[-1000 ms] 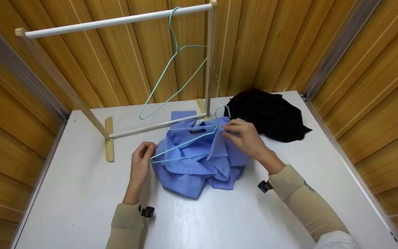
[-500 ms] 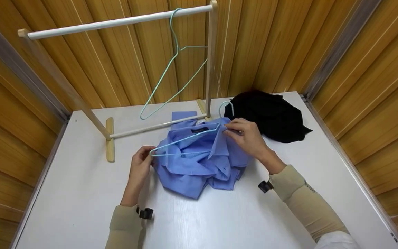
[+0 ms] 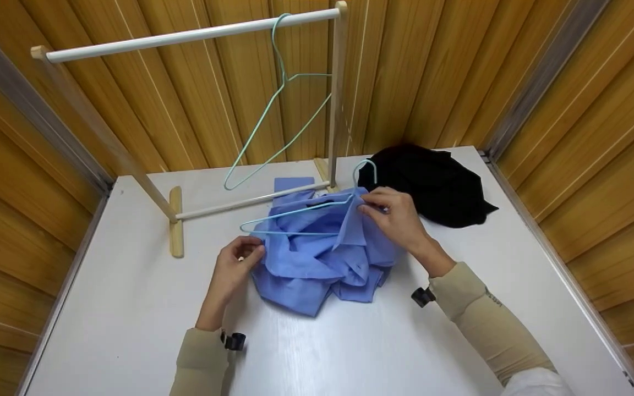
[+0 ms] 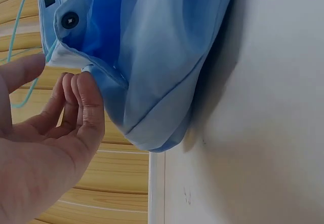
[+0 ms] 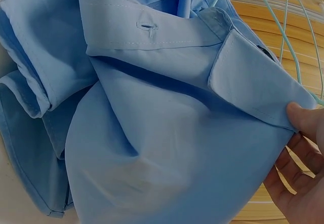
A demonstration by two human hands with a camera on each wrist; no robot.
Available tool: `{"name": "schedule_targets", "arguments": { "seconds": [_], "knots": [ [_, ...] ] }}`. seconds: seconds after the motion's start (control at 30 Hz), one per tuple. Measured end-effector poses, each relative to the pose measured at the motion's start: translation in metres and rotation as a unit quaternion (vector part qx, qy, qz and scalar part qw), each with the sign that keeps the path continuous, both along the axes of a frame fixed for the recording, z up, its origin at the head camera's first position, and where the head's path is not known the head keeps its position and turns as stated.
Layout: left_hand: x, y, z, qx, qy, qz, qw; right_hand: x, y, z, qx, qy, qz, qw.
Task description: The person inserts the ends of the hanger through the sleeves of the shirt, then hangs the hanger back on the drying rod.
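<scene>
Shirt (image 3: 300, 269) mid-table (image 3: 130, 319), not on rack (image 3: 193, 35). Hanger (image 3: 297, 234) looks half in: right end hidden under collar (image 3: 352, 228), left end bare at 10 o'clock. Right hand (image 3: 397, 215), 2 o'clock, pinches collar; left hand (image 3: 234, 267), 9 o'clock, at shirt edge, can't tell if gripping.

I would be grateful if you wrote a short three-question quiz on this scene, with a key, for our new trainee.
1. Which part of the crumpled blue fabric shirt does the person's right hand pinch?
A) a button
B) the collar
C) the hem

2. True or false: in the head view, the crumpled black cloth lies to the right of the white-railed wooden rack.

3. How many turquoise wire hangers are visible, and where?

Key:
1. B.
2. True.
3. Two: one hooks over the white top rail; the other is at the shirt's neck opening.
</scene>
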State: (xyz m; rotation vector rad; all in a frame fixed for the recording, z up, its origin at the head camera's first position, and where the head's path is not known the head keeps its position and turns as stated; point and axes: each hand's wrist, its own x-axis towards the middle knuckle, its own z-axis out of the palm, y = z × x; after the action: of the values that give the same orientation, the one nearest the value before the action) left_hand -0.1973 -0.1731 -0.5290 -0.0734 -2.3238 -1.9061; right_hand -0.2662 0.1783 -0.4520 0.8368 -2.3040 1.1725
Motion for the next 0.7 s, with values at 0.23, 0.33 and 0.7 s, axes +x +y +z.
{"name": "schedule_targets", "arguments": {
  "seconds": [0.23, 0.33, 0.7],
  "knots": [
    [0.0002, 0.0049, -0.001, -0.036, 0.005, -0.01, 0.9993, 0.0002, 0.0005, 0.001, 0.006, -0.008, -0.005, 0.9999],
    [0.0001, 0.0064, -0.0012, -0.05, 0.006, -0.009, 0.9987, -0.0003, 0.0008, 0.0004, 0.007, -0.006, -0.005, 0.9999],
    [0.0, 0.0079, 0.0036, -0.115, 0.032, 0.036, 0.9923, -0.0005, 0.0015, -0.0003, 0.005, 0.002, -0.004, 1.0]
  ]
}}
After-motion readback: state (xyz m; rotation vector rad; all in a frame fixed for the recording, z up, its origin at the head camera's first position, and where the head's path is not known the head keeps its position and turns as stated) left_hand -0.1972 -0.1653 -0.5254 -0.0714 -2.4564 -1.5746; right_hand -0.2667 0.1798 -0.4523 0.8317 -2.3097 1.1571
